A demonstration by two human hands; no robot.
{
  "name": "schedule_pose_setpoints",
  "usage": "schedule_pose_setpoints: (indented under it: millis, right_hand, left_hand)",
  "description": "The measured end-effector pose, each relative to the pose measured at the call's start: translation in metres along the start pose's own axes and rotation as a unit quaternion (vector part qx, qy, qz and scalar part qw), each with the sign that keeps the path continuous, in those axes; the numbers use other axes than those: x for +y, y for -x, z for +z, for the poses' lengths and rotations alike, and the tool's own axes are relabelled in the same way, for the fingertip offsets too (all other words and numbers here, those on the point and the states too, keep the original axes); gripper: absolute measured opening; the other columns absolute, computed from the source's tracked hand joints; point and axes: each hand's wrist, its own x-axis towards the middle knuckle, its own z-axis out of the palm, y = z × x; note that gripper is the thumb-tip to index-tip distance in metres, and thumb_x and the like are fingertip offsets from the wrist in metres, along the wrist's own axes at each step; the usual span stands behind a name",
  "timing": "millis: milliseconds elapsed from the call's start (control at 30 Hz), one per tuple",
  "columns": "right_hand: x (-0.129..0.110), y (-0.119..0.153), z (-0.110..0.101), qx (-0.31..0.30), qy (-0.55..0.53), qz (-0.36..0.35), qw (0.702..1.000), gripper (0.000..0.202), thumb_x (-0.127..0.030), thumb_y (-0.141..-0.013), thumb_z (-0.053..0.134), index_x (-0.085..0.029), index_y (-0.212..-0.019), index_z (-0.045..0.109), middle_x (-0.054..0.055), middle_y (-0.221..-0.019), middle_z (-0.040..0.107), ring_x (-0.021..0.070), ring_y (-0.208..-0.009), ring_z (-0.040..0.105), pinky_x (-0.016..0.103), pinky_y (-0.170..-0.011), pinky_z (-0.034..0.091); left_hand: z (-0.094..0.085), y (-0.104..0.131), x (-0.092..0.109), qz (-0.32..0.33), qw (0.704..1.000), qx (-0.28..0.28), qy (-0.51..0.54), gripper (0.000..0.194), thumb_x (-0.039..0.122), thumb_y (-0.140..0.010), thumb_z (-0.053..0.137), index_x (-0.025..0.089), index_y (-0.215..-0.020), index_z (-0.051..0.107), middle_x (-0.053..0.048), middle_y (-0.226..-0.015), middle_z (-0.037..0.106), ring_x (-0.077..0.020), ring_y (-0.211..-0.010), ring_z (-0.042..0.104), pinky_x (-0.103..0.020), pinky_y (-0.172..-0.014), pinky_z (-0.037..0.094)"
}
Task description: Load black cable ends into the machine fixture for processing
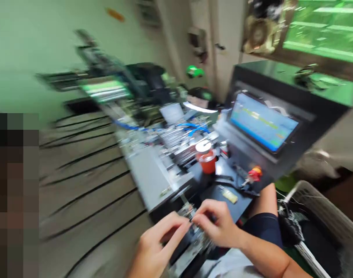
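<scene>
My left hand (162, 239) and my right hand (215, 222) come together at the lower middle of the head view. Thumb and forefinger are pinched on each, the fingertips almost meeting. Whatever lies between them is too small and blurred to make out. Just below and behind the fingers is a metal fixture (196, 231) on the near end of a machine. Beyond it runs the grey metal machine bed (149, 175). An orange-red container with a white top (207, 160) stands past my right hand, and a small yellowish piece (230, 195) lies nearer.
A control box with a lit screen (263, 121) stands at the right. A red and yellow-topped item (254, 173) sits below it. Several black cables or rods (89, 195) stick out at the left. A white basket (324, 200) holding dark things is at the lower right.
</scene>
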Motion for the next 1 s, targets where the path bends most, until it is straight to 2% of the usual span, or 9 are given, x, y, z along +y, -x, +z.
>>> schedule_pose_setpoints:
  millis: [67, 133, 233, 300, 400, 533, 667, 1000]
  right_hand:
    - [0.002, 0.006, 0.011, 0.047, 0.036, -0.015, 0.998, 0.017, -0.022, -0.089, 0.050, -0.017, -0.074, 0.057, -0.001, -0.065, 0.054, 0.0096, -0.057, 0.047, 0.021, -0.053, 0.037]
    - [0.006, 0.011, 0.019, 0.063, 0.063, -0.038, 0.995, 0.016, -0.020, -0.090, 0.048, -0.018, -0.076, 0.054, -0.001, -0.065, 0.054, 0.0100, -0.056, 0.047, 0.022, -0.053, 0.037]
    - [0.010, 0.016, 0.022, 0.051, 0.109, -0.057, 0.991, 0.016, -0.019, -0.091, 0.046, -0.019, -0.076, 0.050, -0.002, -0.063, 0.052, 0.0099, -0.053, 0.046, 0.022, -0.052, 0.036]
    - [0.011, 0.017, 0.018, 0.019, 0.131, -0.047, 0.990, 0.017, -0.020, -0.092, 0.045, -0.020, -0.076, 0.050, -0.003, -0.062, 0.052, 0.0100, -0.052, 0.047, 0.022, -0.051, 0.036]
    - [0.011, 0.015, 0.008, -0.015, 0.137, -0.012, 0.990, 0.020, -0.024, -0.094, 0.044, -0.019, -0.076, 0.052, -0.002, -0.063, 0.053, 0.0105, -0.054, 0.049, 0.022, -0.052, 0.038]
    - [0.015, 0.013, -0.007, 0.013, 0.118, 0.037, 0.992, 0.023, -0.029, -0.093, 0.047, -0.019, -0.073, 0.053, -0.004, -0.058, 0.050, 0.0099, -0.050, 0.046, 0.022, -0.049, 0.037]
    - [0.019, 0.013, -0.012, 0.023, 0.102, 0.071, 0.992, 0.023, -0.031, -0.092, 0.050, -0.020, -0.072, 0.054, -0.005, -0.056, 0.048, 0.0091, -0.047, 0.043, 0.022, -0.047, 0.035]
    - [0.022, 0.013, -0.009, 0.009, 0.099, 0.064, 0.993, 0.024, -0.031, -0.092, 0.051, -0.019, -0.071, 0.055, -0.003, -0.058, 0.050, 0.0102, -0.050, 0.046, 0.023, -0.049, 0.037]
  left_hand:
    - [0.000, 0.008, -0.004, -0.044, 0.998, -0.014, 0.038, 0.038, 0.049, -0.085, 0.052, 0.016, -0.068, 0.062, 0.000, -0.065, 0.058, -0.0109, -0.059, 0.054, -0.019, -0.055, 0.045]
    - [0.001, 0.009, -0.006, -0.073, 0.994, -0.013, 0.078, 0.034, 0.044, -0.085, 0.053, 0.015, -0.069, 0.061, 0.001, -0.065, 0.057, -0.0096, -0.057, 0.050, -0.018, -0.053, 0.043]
    - [-0.001, 0.008, -0.003, -0.100, 0.987, -0.019, 0.127, 0.028, 0.038, -0.084, 0.054, 0.014, -0.071, 0.060, 0.001, -0.064, 0.055, -0.0082, -0.054, 0.047, -0.018, -0.051, 0.040]
    - [-0.004, 0.008, -0.002, -0.105, 0.986, -0.025, 0.128, 0.026, 0.036, -0.084, 0.054, 0.014, -0.071, 0.060, 0.001, -0.065, 0.056, -0.0083, -0.055, 0.047, -0.018, -0.051, 0.040]
    - [-0.012, 0.008, -0.006, -0.090, 0.995, -0.007, 0.047, 0.026, 0.033, -0.085, 0.051, 0.015, -0.070, 0.062, -0.001, -0.069, 0.060, -0.0106, -0.061, 0.051, -0.020, -0.057, 0.042]
    - [-0.016, 0.004, -0.016, -0.090, 0.994, 0.002, -0.065, 0.025, 0.026, -0.087, 0.048, 0.016, -0.070, 0.064, -0.001, -0.071, 0.065, -0.0126, -0.066, 0.056, -0.023, -0.064, 0.040]
    - [-0.011, 0.001, -0.017, -0.095, 0.992, -0.013, -0.086, 0.028, 0.022, -0.088, 0.044, 0.016, -0.070, 0.064, 0.000, -0.072, 0.066, -0.0124, -0.067, 0.057, -0.022, -0.065, 0.039]
    - [-0.007, -0.001, -0.015, -0.113, 0.985, -0.010, -0.130, 0.029, 0.023, -0.089, 0.044, 0.017, -0.074, 0.069, -0.002, -0.075, 0.069, -0.0131, -0.064, 0.057, -0.024, -0.064, 0.039]
